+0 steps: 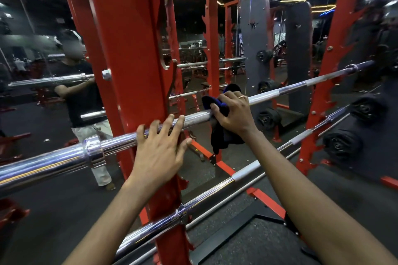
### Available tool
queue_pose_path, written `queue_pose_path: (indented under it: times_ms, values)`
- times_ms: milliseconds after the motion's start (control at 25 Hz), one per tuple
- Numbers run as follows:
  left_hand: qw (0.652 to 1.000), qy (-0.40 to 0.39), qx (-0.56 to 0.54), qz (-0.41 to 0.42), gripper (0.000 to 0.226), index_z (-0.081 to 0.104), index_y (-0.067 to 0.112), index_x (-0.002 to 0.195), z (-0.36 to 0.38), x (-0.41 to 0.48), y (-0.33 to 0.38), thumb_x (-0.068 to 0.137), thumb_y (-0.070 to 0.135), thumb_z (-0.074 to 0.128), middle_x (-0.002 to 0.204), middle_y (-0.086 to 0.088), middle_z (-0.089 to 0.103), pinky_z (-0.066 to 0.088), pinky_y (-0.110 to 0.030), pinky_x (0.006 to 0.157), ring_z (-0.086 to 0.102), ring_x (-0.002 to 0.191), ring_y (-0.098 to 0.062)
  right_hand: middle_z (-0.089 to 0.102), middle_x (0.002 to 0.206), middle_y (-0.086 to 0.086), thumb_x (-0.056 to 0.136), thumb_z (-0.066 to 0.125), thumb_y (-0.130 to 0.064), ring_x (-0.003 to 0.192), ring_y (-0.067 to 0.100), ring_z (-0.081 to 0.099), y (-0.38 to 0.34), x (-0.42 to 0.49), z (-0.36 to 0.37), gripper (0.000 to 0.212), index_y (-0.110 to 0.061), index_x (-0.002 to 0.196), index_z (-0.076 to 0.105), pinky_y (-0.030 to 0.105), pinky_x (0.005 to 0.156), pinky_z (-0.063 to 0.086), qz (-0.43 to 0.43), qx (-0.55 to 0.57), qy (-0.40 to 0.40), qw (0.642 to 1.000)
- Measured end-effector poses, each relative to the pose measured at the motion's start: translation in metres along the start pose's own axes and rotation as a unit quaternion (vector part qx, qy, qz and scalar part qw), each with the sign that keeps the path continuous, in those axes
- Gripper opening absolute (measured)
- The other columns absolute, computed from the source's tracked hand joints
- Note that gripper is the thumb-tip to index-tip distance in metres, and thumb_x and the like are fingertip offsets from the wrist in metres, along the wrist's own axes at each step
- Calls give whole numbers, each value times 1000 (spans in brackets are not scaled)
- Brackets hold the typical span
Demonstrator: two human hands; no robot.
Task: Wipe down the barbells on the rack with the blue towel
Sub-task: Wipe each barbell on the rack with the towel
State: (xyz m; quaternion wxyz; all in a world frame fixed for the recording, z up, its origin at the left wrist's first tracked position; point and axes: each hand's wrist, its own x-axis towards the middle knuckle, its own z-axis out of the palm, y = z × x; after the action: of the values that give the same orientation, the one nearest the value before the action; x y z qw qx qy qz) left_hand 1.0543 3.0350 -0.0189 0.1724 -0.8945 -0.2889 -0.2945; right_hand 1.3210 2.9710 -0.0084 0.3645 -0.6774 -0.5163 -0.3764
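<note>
A chrome barbell (280, 91) lies across the red rack (127, 54), running from lower left to upper right. My left hand (160, 148) rests on the bar just right of its collar, fingers spread and draped over the shaft. My right hand (233, 113) grips the dark blue towel (218, 135), wrapped round the bar's knurled part; the towel's loose end hangs below the bar. A second barbell (243, 173) sits lower on the rack, nearer to me.
A mirror behind the rack reflects a person (81, 94) and more bars. The right red upright (331, 66) carries the bars' far ends. Black weight plates (342, 146) hang on pegs at right. A thin third bar (217, 206) runs beneath. Dark rubber flooring lies below.
</note>
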Motion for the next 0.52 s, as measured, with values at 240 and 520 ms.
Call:
queue_pose_path:
  times_ms: [240, 520]
  values:
    - [999, 18, -10, 34, 61, 48, 16, 147, 2, 13, 27, 97, 48, 40, 149, -9, 51, 30, -45, 113, 44, 135, -31, 57, 73, -3, 91, 50, -48, 87, 35, 62, 45, 27, -7, 34, -23, 72, 63, 41, 79, 39, 93, 7, -38, 995]
    - [992, -102, 76, 17, 62, 34, 22, 155, 6, 79, 75, 103, 54, 26, 140, -7, 58, 45, -44, 96, 59, 120, -33, 65, 83, 3, 93, 54, -47, 82, 30, 60, 116, 10, -1, 36, -14, 89, 69, 41, 80, 41, -26, 13, 39, 999]
